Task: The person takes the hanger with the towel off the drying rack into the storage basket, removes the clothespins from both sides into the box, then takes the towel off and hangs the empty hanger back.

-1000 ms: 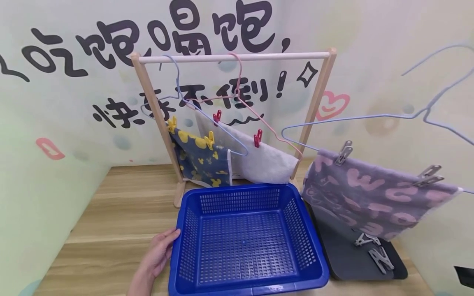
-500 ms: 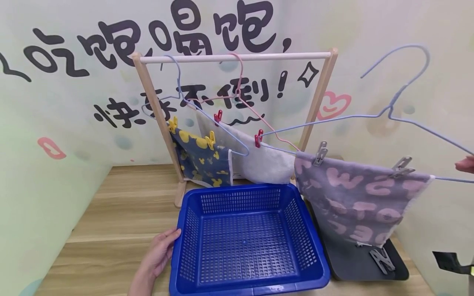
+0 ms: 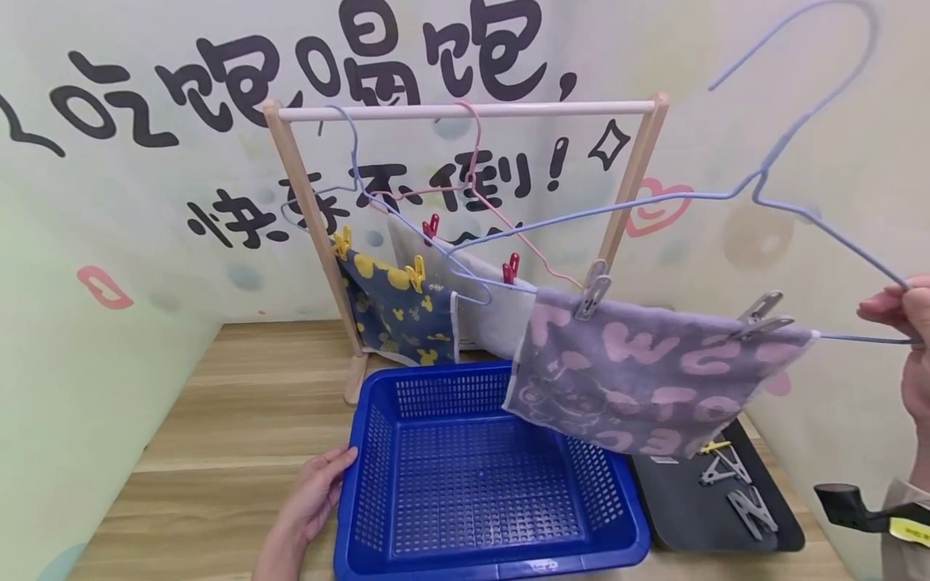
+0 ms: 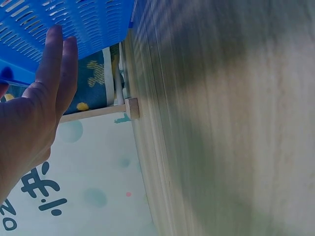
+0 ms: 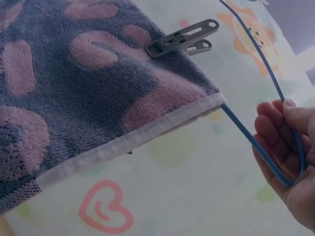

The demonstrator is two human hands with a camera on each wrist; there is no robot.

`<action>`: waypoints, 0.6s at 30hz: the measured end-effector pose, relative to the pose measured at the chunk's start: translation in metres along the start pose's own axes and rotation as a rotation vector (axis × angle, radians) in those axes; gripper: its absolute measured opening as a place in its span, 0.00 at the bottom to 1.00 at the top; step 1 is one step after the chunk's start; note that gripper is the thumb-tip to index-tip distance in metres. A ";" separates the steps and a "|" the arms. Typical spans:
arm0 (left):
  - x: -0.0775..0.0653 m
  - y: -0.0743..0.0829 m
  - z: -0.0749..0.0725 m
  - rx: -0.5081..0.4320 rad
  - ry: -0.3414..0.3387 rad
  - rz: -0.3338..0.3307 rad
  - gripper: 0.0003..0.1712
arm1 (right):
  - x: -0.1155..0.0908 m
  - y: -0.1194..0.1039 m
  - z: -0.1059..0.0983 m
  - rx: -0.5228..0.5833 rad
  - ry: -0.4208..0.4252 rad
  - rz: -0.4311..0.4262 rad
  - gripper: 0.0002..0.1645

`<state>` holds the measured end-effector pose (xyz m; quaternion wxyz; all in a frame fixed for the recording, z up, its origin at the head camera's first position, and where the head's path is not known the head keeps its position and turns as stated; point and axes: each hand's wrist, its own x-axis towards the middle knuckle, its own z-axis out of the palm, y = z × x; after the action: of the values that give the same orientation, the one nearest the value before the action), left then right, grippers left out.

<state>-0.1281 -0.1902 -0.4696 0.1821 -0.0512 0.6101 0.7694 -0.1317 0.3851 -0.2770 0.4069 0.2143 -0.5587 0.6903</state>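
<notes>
At the right of the head view, my right hand grips one end of a blue wire hanger. Two grey clothespins fix a purple towel with pink letters to its lower bar. In the right wrist view, the thumb and curled fingers lie around the bent end of the wire. My left hand rests at the left rim of a blue plastic basket; its straight fingers lie along the basket's outer side in the left wrist view. The towel hides the basket's back right corner.
Behind the basket stands a rack with a white rail and wooden posts. From it hang a navy-and-yellow towel and a white towel on hangers. A dark tray holding loose clothespins is right of the basket.
My right hand has come into view from the right. The hanger and purple towel have moved left, so the towel now overlaps the basket's back right corner. The left hand stays at the rim.
</notes>
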 end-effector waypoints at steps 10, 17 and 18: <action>0.000 -0.001 0.002 -0.007 0.020 0.008 0.28 | -0.011 -0.008 0.054 0.176 -0.055 0.042 0.06; 0.000 -0.001 0.001 -0.014 0.018 0.003 0.26 | -0.018 -0.005 0.081 0.298 -0.088 0.062 0.05; 0.000 -0.001 0.001 -0.015 0.016 0.005 0.26 | -0.019 -0.004 0.084 0.299 -0.092 0.066 0.05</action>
<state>-0.1276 -0.1890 -0.4703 0.1752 -0.0572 0.6059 0.7739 -0.1305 0.2993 -0.2652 0.3216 0.2855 -0.4743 0.7682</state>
